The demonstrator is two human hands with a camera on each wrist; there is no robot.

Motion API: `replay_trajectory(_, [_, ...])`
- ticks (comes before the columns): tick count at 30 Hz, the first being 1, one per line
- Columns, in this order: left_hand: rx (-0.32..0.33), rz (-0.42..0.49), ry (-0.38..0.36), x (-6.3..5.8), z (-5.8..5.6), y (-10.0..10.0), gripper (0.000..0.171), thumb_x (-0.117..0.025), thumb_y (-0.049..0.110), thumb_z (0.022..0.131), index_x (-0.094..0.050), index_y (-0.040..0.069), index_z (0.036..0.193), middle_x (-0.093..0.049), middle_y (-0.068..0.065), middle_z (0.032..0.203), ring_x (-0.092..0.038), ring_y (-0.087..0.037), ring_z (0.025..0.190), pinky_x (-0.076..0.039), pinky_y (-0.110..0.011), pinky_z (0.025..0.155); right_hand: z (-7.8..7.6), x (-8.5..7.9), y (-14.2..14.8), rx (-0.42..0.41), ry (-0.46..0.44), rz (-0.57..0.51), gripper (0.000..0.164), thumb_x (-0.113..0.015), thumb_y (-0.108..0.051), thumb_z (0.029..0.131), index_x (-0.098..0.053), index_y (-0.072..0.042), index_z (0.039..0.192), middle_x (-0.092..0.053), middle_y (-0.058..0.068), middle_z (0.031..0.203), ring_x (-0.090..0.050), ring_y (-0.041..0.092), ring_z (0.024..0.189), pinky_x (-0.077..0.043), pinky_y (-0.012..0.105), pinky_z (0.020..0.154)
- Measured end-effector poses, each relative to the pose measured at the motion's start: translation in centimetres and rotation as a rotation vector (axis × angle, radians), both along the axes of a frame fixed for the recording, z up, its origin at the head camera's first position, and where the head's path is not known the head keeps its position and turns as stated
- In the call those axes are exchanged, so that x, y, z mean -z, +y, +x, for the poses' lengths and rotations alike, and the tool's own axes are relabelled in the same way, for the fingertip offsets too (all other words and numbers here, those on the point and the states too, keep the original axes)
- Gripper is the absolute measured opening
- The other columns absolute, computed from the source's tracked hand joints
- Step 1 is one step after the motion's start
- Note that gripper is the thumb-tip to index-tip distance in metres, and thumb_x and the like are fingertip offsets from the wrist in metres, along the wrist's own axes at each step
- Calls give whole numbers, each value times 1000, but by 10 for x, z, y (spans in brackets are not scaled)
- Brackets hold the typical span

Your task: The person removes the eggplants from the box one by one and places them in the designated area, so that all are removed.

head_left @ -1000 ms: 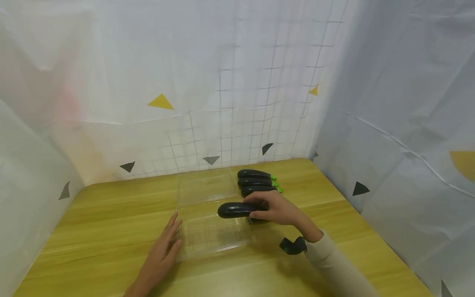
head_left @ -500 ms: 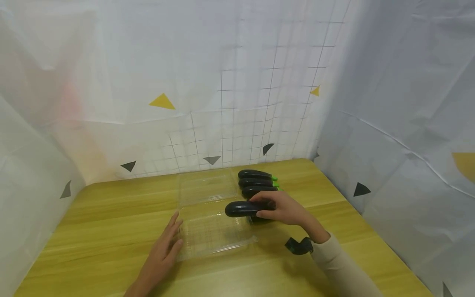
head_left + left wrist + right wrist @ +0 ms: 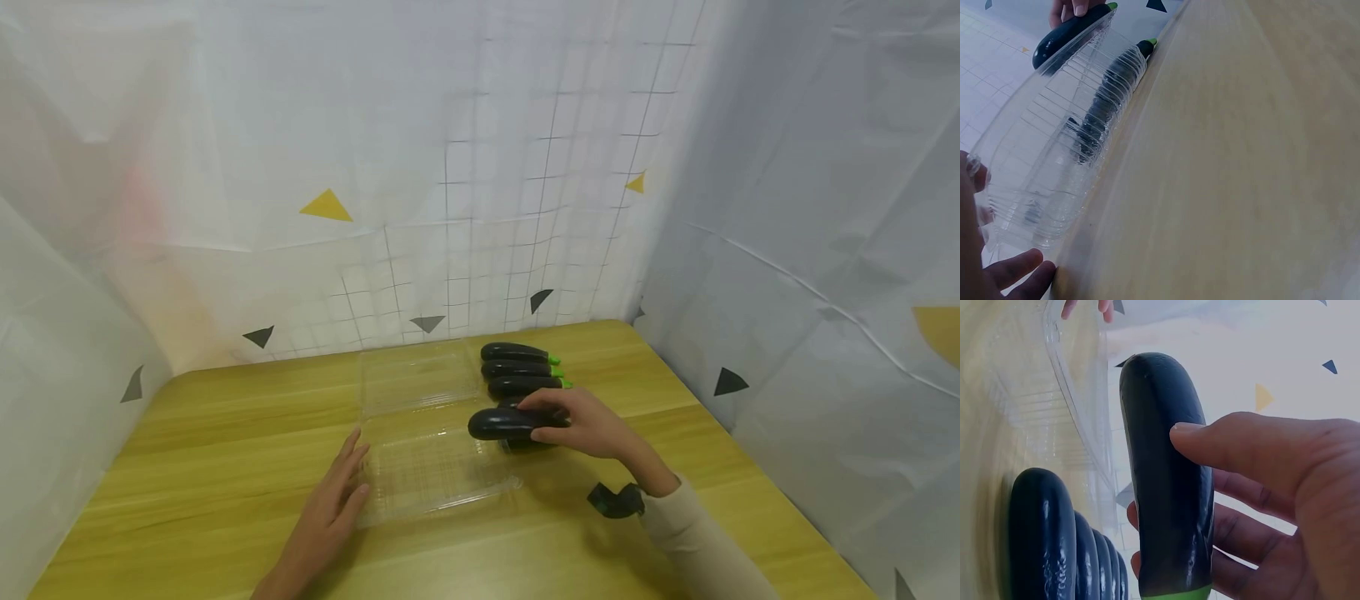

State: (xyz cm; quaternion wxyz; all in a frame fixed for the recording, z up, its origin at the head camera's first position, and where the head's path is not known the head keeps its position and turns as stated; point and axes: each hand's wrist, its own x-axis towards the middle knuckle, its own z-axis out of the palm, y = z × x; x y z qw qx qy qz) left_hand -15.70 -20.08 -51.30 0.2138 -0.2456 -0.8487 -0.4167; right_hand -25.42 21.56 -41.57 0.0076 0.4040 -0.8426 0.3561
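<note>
My right hand (image 3: 581,422) grips a dark eggplant (image 3: 497,424) and holds it raised by the right edge of an open clear plastic clamshell box (image 3: 427,475). Thumb and fingers lie on opposite sides of it in the right wrist view, where its green stem end (image 3: 1179,592) points down. At the box's left wall rests my left hand (image 3: 322,508), its fingers extended against the plastic. Several more eggplants (image 3: 521,370) lie in a row right of the box, stems to the right; the nearest are partly hidden beneath the held one.
The box's lid (image 3: 416,375) lies folded back behind its base. Wooden table (image 3: 202,467) surrounds it, bounded by white sheet walls (image 3: 315,125) at the back and sides. A black wrist strap piece (image 3: 615,500) hangs under my right wrist.
My right hand has shifted right with the eggplant, from above the box's base toward its right edge and the row. The left hand has stayed in place.
</note>
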Motion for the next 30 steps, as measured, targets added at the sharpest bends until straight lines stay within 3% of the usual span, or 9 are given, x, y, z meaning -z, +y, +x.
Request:
replay_trajectory(6, [-1, -1, -14, 1, 0, -1, 53, -57, -3, 103, -43, -3, 154, -26, -20, 167, -56, -43, 129, -37, -23, 106, 0, 4, 8, 14, -24, -17, 36, -79, -16, 95, -69, -9, 129, -72, 5, 122, -68, 23, 108, -60, 43, 85])
replay_trajectory(15, [5, 14, -7, 0, 0, 0, 52, -57, -3, 103, -43, -5, 153, -27, -23, 166, -56, -45, 128, -31, -15, 107, -1, 9, 21, 54, -44, -18, 36, -79, -17, 95, -70, -8, 128, -71, 5, 123, -68, 25, 111, -59, 44, 86])
replay_trajectory(30, [12, 10, -25, 0, -1, -1, 54, -57, -3, 103, -42, -1, 155, -26, -21, 167, -55, -44, 129, -37, -23, 106, -6, 20, 39, 83, -58, -42, 36, -79, -10, 94, -69, -6, 129, -70, 8, 124, -67, 29, 113, -59, 45, 86])
